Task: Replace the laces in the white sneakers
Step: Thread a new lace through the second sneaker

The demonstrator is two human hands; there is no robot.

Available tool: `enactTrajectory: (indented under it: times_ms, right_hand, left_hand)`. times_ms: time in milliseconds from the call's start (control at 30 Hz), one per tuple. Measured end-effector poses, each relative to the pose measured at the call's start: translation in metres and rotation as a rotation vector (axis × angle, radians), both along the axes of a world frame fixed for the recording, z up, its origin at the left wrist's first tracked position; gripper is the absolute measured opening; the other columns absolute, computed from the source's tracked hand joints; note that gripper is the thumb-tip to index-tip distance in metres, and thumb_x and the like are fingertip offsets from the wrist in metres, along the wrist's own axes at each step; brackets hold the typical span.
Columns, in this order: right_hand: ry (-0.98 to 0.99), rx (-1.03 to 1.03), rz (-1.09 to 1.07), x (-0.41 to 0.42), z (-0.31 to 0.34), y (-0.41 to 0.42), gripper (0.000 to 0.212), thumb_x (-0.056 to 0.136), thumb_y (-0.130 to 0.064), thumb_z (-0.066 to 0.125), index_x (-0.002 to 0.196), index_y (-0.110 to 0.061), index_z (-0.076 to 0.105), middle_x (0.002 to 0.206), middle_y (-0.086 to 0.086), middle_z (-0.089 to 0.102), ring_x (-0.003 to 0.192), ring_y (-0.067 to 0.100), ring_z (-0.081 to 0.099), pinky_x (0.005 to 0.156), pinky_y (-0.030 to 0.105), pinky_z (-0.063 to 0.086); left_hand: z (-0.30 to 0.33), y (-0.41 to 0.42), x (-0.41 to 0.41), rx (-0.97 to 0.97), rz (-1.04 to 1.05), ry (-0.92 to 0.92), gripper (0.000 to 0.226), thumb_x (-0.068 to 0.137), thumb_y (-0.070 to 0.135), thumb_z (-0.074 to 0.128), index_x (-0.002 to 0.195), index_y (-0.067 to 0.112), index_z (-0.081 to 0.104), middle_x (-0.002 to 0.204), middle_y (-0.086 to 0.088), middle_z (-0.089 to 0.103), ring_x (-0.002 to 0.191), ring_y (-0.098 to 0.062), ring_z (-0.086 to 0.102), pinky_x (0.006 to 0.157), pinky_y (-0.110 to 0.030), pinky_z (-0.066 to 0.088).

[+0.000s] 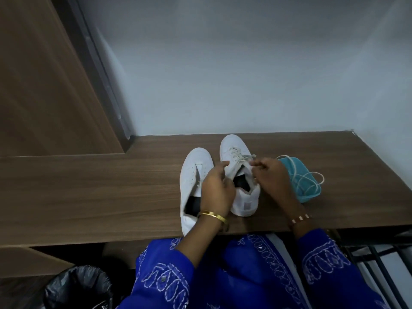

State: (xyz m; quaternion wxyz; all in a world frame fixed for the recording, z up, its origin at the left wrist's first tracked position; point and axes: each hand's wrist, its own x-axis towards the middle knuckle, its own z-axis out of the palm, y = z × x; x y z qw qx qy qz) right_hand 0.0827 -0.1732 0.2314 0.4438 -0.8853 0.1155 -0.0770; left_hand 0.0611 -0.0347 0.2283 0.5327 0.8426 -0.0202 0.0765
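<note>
Two white sneakers stand side by side on the wooden desk (pixel 111 197), toes pointing away from me. The left sneaker (pixel 191 175) has no lace and its tongue lies bare. The right sneaker (pixel 236 152) carries a pale lace (pixel 239 157) across its front eyelets. My left hand (pixel 217 190) curls round the right sneaker's inner side near the collar. My right hand (pixel 270 177) pinches the lace by the upper eyelets. A loose white lace (pixel 308 178) lies coiled on a teal cloth (pixel 301 175) to the right.
A grey wall rises behind the desk and a wooden panel (pixel 44 85) stands at the left. Below the desk's front edge sit a bin with a black liner (pixel 78 286) at the left and a black metal rack (pixel 379 259) at the right. My blue embroidered clothing fills the foreground.
</note>
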Motion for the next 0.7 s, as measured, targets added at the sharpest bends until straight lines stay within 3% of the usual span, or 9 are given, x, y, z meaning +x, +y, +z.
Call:
enactTrajectory:
  times_ms: [133, 267, 367, 500, 600, 700]
  right_hand:
    - [0.006, -0.111, -0.165, -0.005, -0.01, -0.065, 0.022, 0.087, -0.003, 0.054, 0.107, -0.001, 0.065, 0.102, 0.017, 0.067, 0.095, 0.031, 0.062, 0.077, 0.027, 0.043]
    - [0.068, -0.176, -0.224, -0.005, -0.019, -0.108, 0.029, 0.086, -0.002, 0.056, 0.115, -0.002, 0.061, 0.118, 0.016, 0.061, 0.104, 0.028, 0.057, 0.072, 0.019, 0.034]
    - [0.187, -0.265, -0.143, 0.007, -0.028, -0.119, 0.034, 0.088, -0.008, 0.059, 0.122, -0.003, 0.055, 0.121, 0.016, 0.057, 0.107, 0.027, 0.056, 0.074, 0.02, 0.035]
    - [0.345, -0.486, -0.061, 0.024, -0.042, -0.121, 0.028, 0.09, -0.02, 0.057, 0.113, -0.004, 0.057, 0.112, 0.015, 0.06, 0.1, 0.027, 0.058, 0.078, 0.031, 0.045]
    - [0.412, -0.651, 0.012, 0.028, -0.048, -0.114, 0.027, 0.093, -0.028, 0.051, 0.11, -0.007, 0.056, 0.108, 0.01, 0.062, 0.098, 0.023, 0.06, 0.075, 0.029, 0.043]
    - [0.499, -0.692, 0.076, 0.035, -0.053, -0.11, 0.027, 0.094, -0.022, 0.05, 0.119, -0.01, 0.052, 0.117, 0.009, 0.059, 0.106, 0.024, 0.058, 0.085, 0.032, 0.045]
  left_hand:
    - [0.001, -0.047, 0.003, 0.016, -0.157, -0.079, 0.038, 0.084, 0.006, 0.044, 0.118, 0.004, 0.06, 0.118, -0.013, 0.063, 0.11, -0.024, 0.057, 0.096, -0.023, 0.04]
    - [-0.014, -0.09, 0.01, 0.082, -0.281, -0.014, 0.037, 0.084, -0.003, 0.049, 0.12, 0.003, 0.058, 0.119, -0.014, 0.062, 0.113, -0.024, 0.056, 0.094, -0.012, 0.032]
    - [-0.027, -0.112, 0.016, 0.169, -0.408, 0.055, 0.043, 0.085, -0.001, 0.049, 0.128, 0.003, 0.051, 0.128, -0.014, 0.056, 0.121, -0.025, 0.05, 0.104, -0.025, 0.032]
    - [-0.037, -0.127, 0.018, 0.259, -0.45, 0.129, 0.045, 0.083, 0.013, 0.042, 0.126, 0.001, 0.051, 0.121, -0.019, 0.058, 0.115, -0.031, 0.051, 0.099, -0.031, 0.035]
    - [-0.042, -0.129, 0.018, 0.319, -0.463, 0.199, 0.044, 0.088, 0.008, 0.046, 0.132, 0.004, 0.045, 0.129, -0.016, 0.054, 0.121, -0.028, 0.048, 0.098, -0.025, 0.032]
    - [-0.045, -0.13, 0.018, 0.313, -0.471, 0.202, 0.044, 0.089, 0.003, 0.048, 0.132, 0.004, 0.045, 0.13, -0.014, 0.054, 0.12, -0.026, 0.048, 0.094, -0.02, 0.03]
